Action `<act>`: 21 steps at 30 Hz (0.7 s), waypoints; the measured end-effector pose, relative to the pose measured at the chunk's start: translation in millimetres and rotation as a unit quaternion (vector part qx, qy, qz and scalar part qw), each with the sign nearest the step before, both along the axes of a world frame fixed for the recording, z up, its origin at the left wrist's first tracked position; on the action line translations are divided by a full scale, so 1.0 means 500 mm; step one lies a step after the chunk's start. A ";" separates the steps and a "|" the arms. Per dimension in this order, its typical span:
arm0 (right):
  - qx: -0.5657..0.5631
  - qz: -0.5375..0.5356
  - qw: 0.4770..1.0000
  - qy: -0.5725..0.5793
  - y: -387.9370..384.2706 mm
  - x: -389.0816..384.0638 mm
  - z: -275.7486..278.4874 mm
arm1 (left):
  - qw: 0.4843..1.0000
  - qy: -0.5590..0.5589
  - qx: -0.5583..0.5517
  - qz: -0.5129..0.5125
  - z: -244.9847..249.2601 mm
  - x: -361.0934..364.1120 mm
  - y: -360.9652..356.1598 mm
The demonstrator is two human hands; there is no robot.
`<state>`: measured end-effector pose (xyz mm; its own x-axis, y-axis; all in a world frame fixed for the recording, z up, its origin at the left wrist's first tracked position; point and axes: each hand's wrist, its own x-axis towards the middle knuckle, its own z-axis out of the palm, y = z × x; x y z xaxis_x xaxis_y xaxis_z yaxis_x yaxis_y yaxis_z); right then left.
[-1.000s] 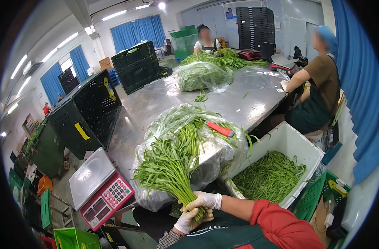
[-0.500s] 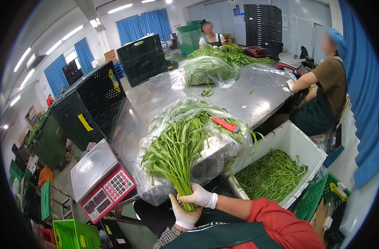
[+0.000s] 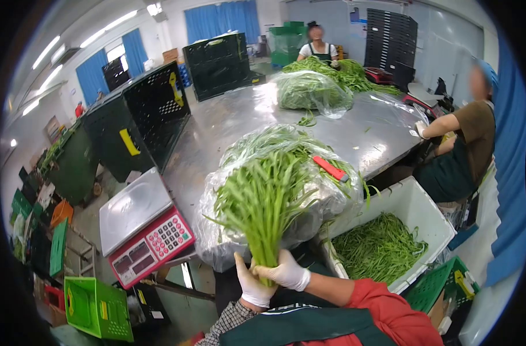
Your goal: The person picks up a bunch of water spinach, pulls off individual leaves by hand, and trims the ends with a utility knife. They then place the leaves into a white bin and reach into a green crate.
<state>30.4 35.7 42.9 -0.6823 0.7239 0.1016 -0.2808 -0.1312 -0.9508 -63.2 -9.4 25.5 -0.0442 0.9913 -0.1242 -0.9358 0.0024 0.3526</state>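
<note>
Both of my gloved hands are wrapped round the stem ends of a bunch of leafy greens (image 3: 263, 202), which stands with its leaves pointing away from me. My left hand (image 3: 255, 285) is on the left side of the stems, and my right hand (image 3: 285, 271) closes on them from the right. Behind the bunch lies a clear plastic bag (image 3: 217, 187) with more greens in it. A red cutter (image 3: 331, 169) rests on top of the bag, at its right side.
A scale (image 3: 137, 210) stands left, near black crates (image 3: 116, 132). At the right a white bin (image 3: 441, 230) holds loose greens. Another bag of greens (image 3: 312, 92) lies across the metal table (image 3: 217, 124). One person (image 3: 467, 138) sits at the right, another (image 3: 317, 49) at the back.
The bunch is raised a little and more upright, with both hands still round its stems. The whole view has shifted, so the table and scale appear slightly displaced.
</note>
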 end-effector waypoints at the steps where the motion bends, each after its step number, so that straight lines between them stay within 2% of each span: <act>1: 0.067 -0.037 0.997 -0.002 0.008 0.020 0.031 | 1.000 0.024 0.015 0.002 0.017 -0.001 0.003; 2: 0.132 -0.070 0.989 -0.005 0.013 0.039 0.056 | 0.999 0.045 0.028 0.007 0.027 0.000 0.005; 4: 0.164 -0.155 0.974 0.006 0.023 0.097 0.112 | 0.998 0.024 0.055 0.001 0.014 -0.012 0.013; 6: 0.218 -0.220 0.950 0.028 0.060 0.154 0.150 | 0.994 0.097 0.050 0.008 -0.004 -0.009 0.017; 8: 0.268 -0.335 0.899 -0.090 0.124 0.206 0.128 | 0.991 0.131 0.005 -0.025 -0.037 -0.010 0.013; 10: 0.109 -0.254 0.949 -0.150 0.152 0.292 0.129 | 0.989 0.135 -0.035 -0.048 -0.073 0.002 0.005; 11: 0.101 -0.282 0.942 -0.153 0.139 0.333 0.141 | 0.987 0.137 -0.060 -0.060 -0.087 0.010 0.006; 12: 0.088 -0.312 0.934 -0.147 0.129 0.358 0.160 | 0.982 0.148 -0.086 -0.075 -0.097 0.008 0.010; 14: 0.124 -0.279 0.951 0.042 0.123 0.404 0.189 | 0.981 0.159 -0.095 -0.063 -0.099 0.008 0.013; 17: 0.174 -0.445 0.879 0.008 0.153 0.419 0.161 | 0.978 0.172 -0.078 -0.092 -0.101 0.012 0.018; 18: 0.153 -0.371 0.913 -0.072 0.168 0.426 0.143 | 0.974 0.184 -0.073 -0.107 -0.097 0.008 0.019; 20: 0.063 -0.287 0.944 -0.151 0.170 0.419 0.134 | 0.966 0.213 -0.067 -0.128 -0.097 -0.002 0.024; 21: 0.073 -0.262 0.958 -0.091 0.180 0.421 0.141 | 0.959 0.246 -0.064 -0.122 -0.103 -0.011 0.029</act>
